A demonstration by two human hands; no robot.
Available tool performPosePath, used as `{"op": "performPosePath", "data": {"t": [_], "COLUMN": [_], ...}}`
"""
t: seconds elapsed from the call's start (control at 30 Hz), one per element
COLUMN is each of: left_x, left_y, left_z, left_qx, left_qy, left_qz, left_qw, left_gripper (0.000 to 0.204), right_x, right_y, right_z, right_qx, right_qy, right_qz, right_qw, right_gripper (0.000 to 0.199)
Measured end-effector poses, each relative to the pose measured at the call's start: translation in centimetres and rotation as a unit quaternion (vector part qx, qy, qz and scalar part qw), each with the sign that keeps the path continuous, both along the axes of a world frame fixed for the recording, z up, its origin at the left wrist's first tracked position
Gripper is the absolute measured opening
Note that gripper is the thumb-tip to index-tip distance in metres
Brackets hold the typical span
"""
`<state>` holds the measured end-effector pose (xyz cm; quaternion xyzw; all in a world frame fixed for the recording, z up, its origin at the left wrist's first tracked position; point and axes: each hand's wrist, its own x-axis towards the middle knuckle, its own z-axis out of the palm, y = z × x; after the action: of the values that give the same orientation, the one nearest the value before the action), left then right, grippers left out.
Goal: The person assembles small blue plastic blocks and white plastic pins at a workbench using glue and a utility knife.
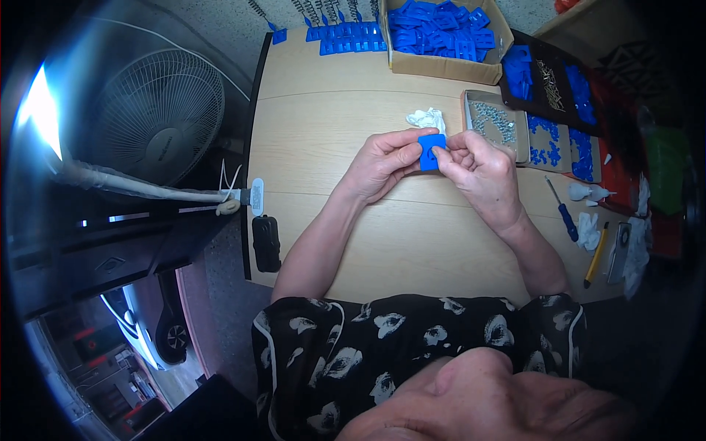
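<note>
Above the middle of the wooden table [323, 140], both of my hands grip one flat blue plastic piece [432, 153] with a small cutout in it. My left hand [384, 163] pinches its left edge between thumb and fingers. From the right, my right hand [485, 170] presses its thumb on the face of the piece, its other fingers curled; whether they hold a smaller part too is hidden. A crumpled white tissue [426, 117] lies just beyond the hands.
A cardboard box [448, 70] of blue pieces stands at the back, beside rows of blue parts with springs [353, 38]. To the right are a tray of small metal parts [494, 121], a screwdriver [566, 219] and a yellow pen-like tool [596, 255]. A fan [158, 117] stands left.
</note>
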<state>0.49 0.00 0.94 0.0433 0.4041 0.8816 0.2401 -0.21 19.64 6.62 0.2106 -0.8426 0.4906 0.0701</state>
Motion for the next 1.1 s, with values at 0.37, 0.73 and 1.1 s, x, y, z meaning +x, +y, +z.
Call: {"op": "performPosePath", "data": {"t": [0.37, 0.73, 1.1], "left_x": [-0.1, -0.3, -0.2], "left_y": [0.3, 0.3, 0.9], "left_z": [0.2, 1.5, 2.0], "left_qx": [-0.002, -0.062, -0.134], "left_qy": [-0.001, -0.002, -0.007], "left_qz": [0.014, 0.067, 0.095], "left_qw": [1.0, 0.996, 0.986], "left_gripper": [0.036, 0.037, 0.033], "right_x": [-0.3, -2.6, -2.5], "right_y": [0.1, 0.9, 0.4], "right_z": [-0.1, -0.3, -0.3], "right_qx": [-0.015, -0.158, -0.065], "right_qy": [0.017, -0.346, -0.319], "right_qz": [0.016, 0.061, 0.021], "right_qw": [1.0, 0.923, 0.945], "right_gripper": [0.015, 0.019, 0.02]}}
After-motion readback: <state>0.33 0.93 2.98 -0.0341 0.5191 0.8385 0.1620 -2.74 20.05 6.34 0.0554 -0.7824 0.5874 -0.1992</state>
